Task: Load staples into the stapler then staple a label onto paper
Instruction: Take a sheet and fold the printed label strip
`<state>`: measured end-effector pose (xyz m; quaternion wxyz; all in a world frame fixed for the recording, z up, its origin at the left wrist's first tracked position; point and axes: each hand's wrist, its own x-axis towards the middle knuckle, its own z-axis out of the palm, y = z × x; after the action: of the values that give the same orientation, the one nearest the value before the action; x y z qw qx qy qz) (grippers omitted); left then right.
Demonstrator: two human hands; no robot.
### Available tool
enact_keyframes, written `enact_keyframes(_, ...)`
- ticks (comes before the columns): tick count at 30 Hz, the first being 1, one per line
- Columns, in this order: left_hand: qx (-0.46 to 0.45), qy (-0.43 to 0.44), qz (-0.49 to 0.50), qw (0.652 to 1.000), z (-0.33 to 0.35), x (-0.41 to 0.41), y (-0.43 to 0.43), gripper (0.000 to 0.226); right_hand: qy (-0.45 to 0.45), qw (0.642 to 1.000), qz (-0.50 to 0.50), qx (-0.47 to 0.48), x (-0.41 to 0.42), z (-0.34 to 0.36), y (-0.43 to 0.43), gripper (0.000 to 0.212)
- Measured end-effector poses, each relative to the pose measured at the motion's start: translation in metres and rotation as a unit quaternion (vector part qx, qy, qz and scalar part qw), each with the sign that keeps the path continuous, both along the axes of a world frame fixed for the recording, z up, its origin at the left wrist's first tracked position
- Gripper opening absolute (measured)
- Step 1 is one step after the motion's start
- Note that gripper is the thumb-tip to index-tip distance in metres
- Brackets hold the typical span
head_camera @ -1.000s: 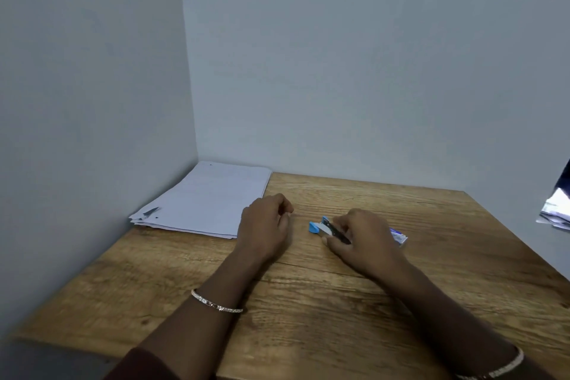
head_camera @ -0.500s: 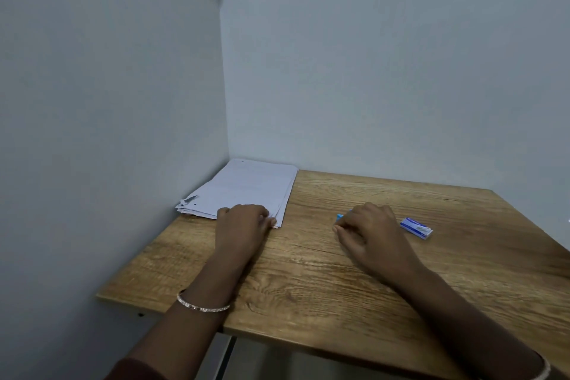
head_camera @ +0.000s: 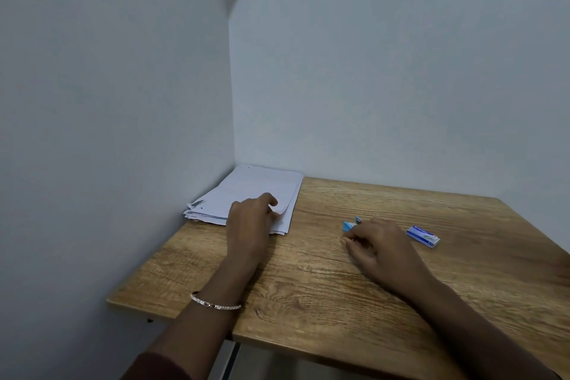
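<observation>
Early stage: nothing is being stapled yet.
Left hand (head_camera: 249,219) is pinching the paper stack's (head_camera: 256,191) corner; right hand (head_camera: 381,245) is lying curled beside the blue stapler (head_camera: 350,224), holding unclear; staple box (head_camera: 423,236) is sitting closed on the table (head_camera: 339,287).

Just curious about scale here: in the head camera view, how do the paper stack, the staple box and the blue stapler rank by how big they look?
1. Paper stack, by far the largest.
2. Staple box.
3. Blue stapler, but the right hand covers most of it, so its rank against the box is unsure.
</observation>
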<state>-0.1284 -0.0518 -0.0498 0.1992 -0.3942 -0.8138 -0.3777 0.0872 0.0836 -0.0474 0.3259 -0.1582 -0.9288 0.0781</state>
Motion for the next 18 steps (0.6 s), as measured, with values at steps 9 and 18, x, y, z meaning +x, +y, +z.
enact_keyframes(9, 0.111, -0.150, -0.029, 0.982, 0.010, -0.005, -0.002, 0.007, 0.007, 0.995, 0.023, -0.094, -0.030, 0.009, 0.002, 0.014)
enact_keyframes(18, 0.103, -0.016, -0.111, 0.988, 0.032, 0.019, -0.007, 0.008, 0.042, 0.988, 0.083, -0.123, -0.109, 0.019, -0.024, 0.037)
